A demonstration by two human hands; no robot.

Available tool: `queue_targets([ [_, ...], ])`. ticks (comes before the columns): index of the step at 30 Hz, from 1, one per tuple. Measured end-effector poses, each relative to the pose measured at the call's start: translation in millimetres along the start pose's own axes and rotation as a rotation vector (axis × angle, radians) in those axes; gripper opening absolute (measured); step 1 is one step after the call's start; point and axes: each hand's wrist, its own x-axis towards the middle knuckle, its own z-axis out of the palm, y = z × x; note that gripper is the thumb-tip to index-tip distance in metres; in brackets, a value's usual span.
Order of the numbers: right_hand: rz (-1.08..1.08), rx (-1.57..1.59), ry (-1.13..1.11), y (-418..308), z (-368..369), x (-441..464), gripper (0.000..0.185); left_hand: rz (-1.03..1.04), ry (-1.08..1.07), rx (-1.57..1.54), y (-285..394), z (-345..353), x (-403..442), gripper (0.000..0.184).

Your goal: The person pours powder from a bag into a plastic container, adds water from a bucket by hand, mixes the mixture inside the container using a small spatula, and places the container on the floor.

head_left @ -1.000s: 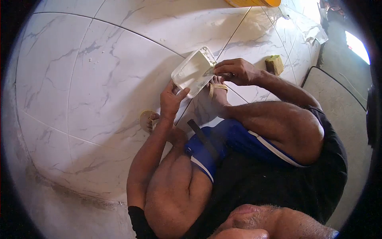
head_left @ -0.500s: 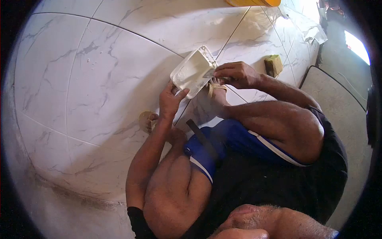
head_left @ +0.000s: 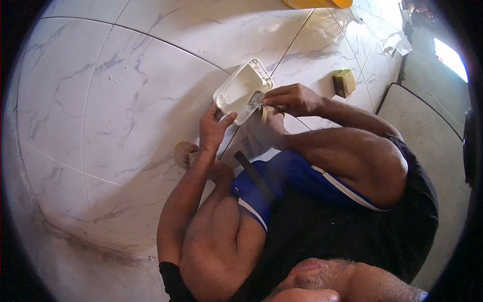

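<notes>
Marble-patterned floor [head_left: 136, 95] tiles spread beneath a yellow bucket [head_left: 317, 4] at the top edge. Between the hands is a white tray [head_left: 236, 90] with pale residue, its near end clamped by the left hand [head_left: 215, 125]; the right hand [head_left: 294, 99] pinches a small scraper [head_left: 256, 98] against it. Right of them lies a sponge [head_left: 344, 83].

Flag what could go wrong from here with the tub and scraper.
- Tub tilt: the left hand grips the white rectangular plastic tub at one end, so pressure at the other side might twist it.
- Slip: the small flat grey scraper in the right hand is close to the sandalled foot; could nick it.
- Mess: pale residue in the tub may drop onto the white marbled tile floor.
</notes>
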Motion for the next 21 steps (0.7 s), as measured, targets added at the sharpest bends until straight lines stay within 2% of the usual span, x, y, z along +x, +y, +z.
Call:
queue_targets([
  [4,0.062,0.003,-0.002,5.6,6.8,-16.3,0.039,-0.034,0.017,0.002,5.4,2.5,-3.8,0.057],
  [8,0.152,-0.019,-0.01,-0.6,-21.4,-3.4,0.036,0.039,0.001,0.036,-11.4,-4.1,3.9,0.056],
  [13,0.005,-0.186,0.145,5.3,-18.7,27.1,0.041,0.088,-0.035,0.084,-15.5,-8.3,7.9,0.059],
  [17,-0.069,-0.132,0.132,16.4,-4.8,35.7,0.038,0.058,-0.02,0.023,-8.6,-2.3,3.8,0.058],
  [21,-0.051,-0.116,0.105,15.9,6.9,23.9,0.038,0.039,0.003,0.004,-1.1,2.6,-0.4,0.058],
])
